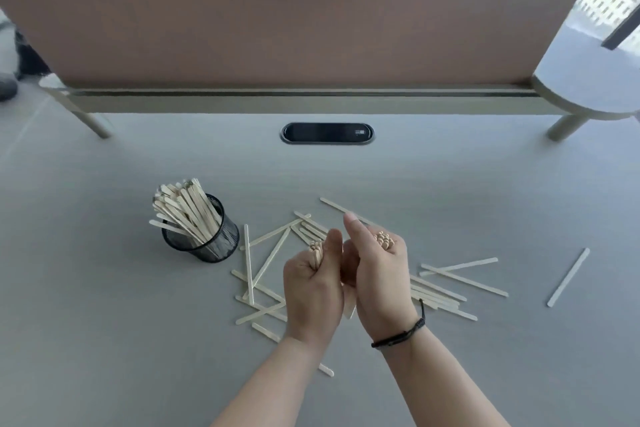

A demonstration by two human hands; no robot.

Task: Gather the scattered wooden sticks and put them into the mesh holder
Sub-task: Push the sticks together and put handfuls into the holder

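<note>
Your left hand [311,282] and right hand [379,274] each clench a bundle of sticks [383,240] end-up, above loose sticks [266,263] scattered on the counter [104,322]. The holder [202,239], to your left, is already packed and leaning. Push both bundles in together and it could tip, or sticks may slip out.

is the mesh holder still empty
No, the mesh holder already has a thick bunch of wooden sticks standing in it, leaning left.
</note>
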